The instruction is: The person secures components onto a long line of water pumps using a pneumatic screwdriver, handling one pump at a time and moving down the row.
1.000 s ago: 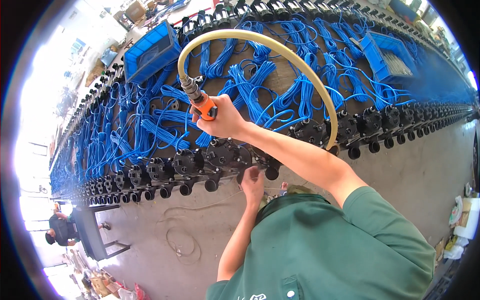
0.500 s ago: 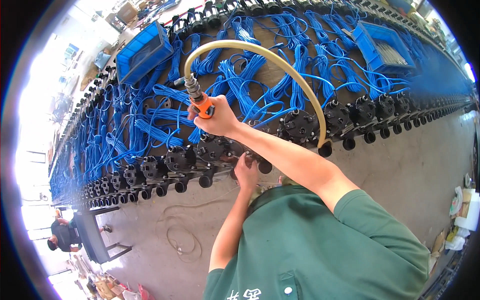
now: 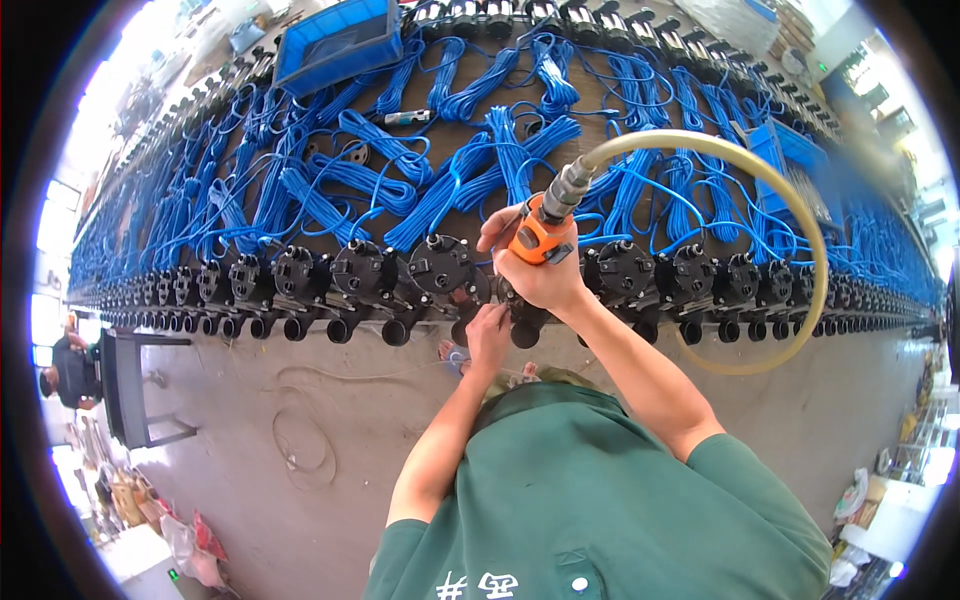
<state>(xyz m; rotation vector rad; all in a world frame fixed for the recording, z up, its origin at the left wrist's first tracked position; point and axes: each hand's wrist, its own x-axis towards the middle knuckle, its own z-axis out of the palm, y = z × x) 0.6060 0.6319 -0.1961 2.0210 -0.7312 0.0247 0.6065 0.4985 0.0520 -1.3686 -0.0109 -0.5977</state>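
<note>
The fingers of the right hand are curled tight around the orange body of a pneumatic screwdriver, held upright just above centre of the frame, its metal coupling pointing up and right. From that coupling a pale yellow air hose arcs across the right half of the frame and loops back down toward the lower middle. Just below, the left hand has its fingers bent against the underside of a black valve body at the front edge of the bench; whether they grip it or only steady it cannot be told, since the right hand covers most of that part.

That valve sits in a long row of black valve bodies running from left to right across the middle of the frame, their round ports facing the floor. Behind the row, bundles of blue cable cover the workbench. A blue plastic crate stands at the top centre-left. Below the bench is a grey concrete floor with a thin wire lying on it. At the far left edge another person in dark clothes stands by a dark stand.
</note>
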